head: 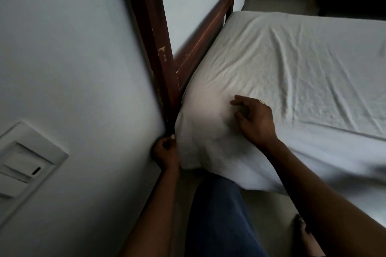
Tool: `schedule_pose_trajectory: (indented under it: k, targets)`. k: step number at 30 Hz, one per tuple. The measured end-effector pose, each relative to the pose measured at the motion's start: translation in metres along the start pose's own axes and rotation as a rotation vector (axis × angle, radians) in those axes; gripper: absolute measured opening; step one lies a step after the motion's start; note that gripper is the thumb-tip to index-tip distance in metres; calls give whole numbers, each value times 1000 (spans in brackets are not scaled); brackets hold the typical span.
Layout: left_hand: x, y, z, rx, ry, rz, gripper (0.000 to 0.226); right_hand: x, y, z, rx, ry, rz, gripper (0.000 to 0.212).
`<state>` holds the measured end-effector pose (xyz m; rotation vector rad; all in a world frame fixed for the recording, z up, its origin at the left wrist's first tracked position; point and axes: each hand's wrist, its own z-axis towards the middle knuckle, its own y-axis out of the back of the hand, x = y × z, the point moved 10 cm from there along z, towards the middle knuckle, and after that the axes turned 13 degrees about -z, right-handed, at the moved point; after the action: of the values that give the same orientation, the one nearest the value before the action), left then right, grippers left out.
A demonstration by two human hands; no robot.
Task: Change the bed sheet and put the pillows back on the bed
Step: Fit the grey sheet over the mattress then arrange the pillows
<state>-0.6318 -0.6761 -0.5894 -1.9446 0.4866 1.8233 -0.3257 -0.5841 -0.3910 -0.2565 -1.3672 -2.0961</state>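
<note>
Hard by the wooden bedpost (158, 48), my left hand (166, 152) pinches the white sheet (292, 64) by its hanging edge to draw it down over the corner, while my right hand (253, 119), fingers loosely bent and gripping nothing, rests on top to steady it.

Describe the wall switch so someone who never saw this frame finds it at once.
Start at the pale wall filling the left of the view, left of the dark wooden bedpost. Low on it, near the left edge, sits the wall switch: a white rectangular plate, the only fitting on that wall, with a dark slot.
</note>
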Motion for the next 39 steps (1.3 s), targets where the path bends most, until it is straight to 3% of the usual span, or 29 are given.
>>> schedule_pose_trajectory:
  k: [3,8,12,14,18,21,24,26,29,31,32,35,39]
  targets:
    - [-29,19,-23,-127,-193,51,12,3,9,-6,-95,-7,25,38]
    - [-37,-13,-37,91,-286,79,46,22,11,-23,-148,102,30,36]
    - [-45,-19,-34,82,-426,150,34,33,16,-28,-172,133,79,36]
    - [-42,-17,-37,118,-354,97,25,32,18,-29,-181,123,100,36]
    - [-7,-15,-27,282,2,-144,8,26,18,-30,-181,93,136,34]
    - [9,-23,-20,354,188,-150,9,30,15,-35,-176,113,130,29]
    - [24,-38,-17,345,308,-142,11,53,-7,-51,-82,244,99,23]
    - [60,-46,-3,307,343,-147,17,71,-47,-68,66,317,117,25]
    - [56,-48,-3,210,369,-125,20,93,-123,-91,299,407,138,26]
    - [24,-48,-16,171,342,-100,20,90,-165,-95,396,377,71,46]
    - [10,-44,-15,140,246,13,11,84,-177,-94,420,339,15,57]
    - [-17,-33,-13,98,107,284,17,75,-189,-100,414,323,-138,71]
    - [-14,-28,-7,94,151,143,7,71,-191,-101,366,281,-253,64]
